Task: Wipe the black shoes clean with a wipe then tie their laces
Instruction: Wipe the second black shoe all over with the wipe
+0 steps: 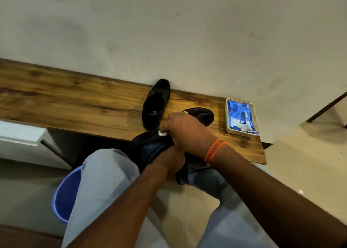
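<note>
Head view: right hand [185, 129] pinching white wipe [162, 133] against upturned black shoe [150, 146]; left hand [170, 162] gripping same shoe underneath.

Both hands [180, 135] on upturned black shoe [150, 146]; white wipe [162, 133] against sole

No text can be read with confidence. The blue wipes pack [241, 117] in the cream tray [228, 129] carries a small round mark near its top and some print along its lower right edge, both too small and blurred to make out. A pale label inside the shoe [156, 105] on the bench [75, 101] is likewise illegible.
</note>
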